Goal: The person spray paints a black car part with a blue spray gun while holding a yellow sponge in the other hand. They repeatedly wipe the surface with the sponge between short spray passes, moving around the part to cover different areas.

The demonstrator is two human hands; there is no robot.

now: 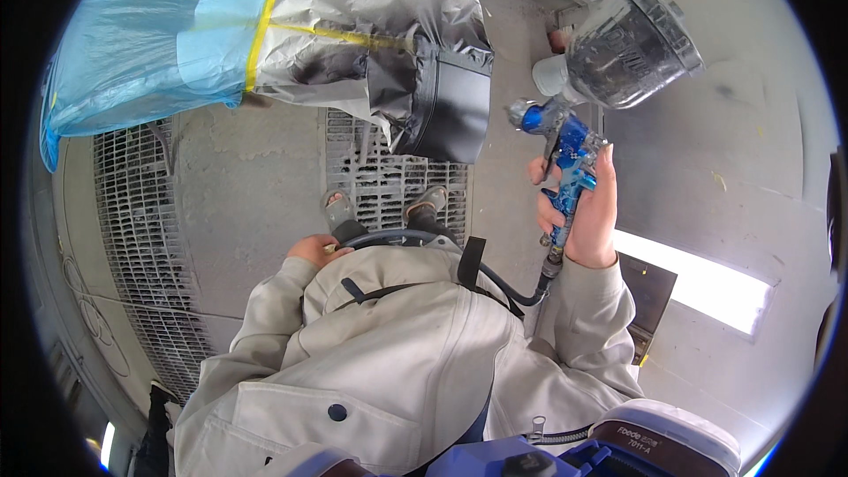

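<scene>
My right hand [594, 216] is wrapped round the grip of a blue spray gun [574, 143], held up at the right. A paint-smeared, dark translucent cup [632, 44] sits on top of the gun. A black air hose [502, 285] runs from the gun's base across the front of my jacket to my left hand [316, 250], whose fingers are closed on it at my waist. Ahead and left of the gun, apart from it, is a glossy dark panel [455, 106]. Crumpled grey masking paper [353, 0] surrounds its upper and left sides.
Blue plastic film [132, 44] and yellow tape [269, 13] cover the work at the far left. Floor gratings [141, 221] lie left and ahead, under my feet. A grey wall [707, 168] rises close on the right, with a laptop-like dark object [647, 291] near my right elbow.
</scene>
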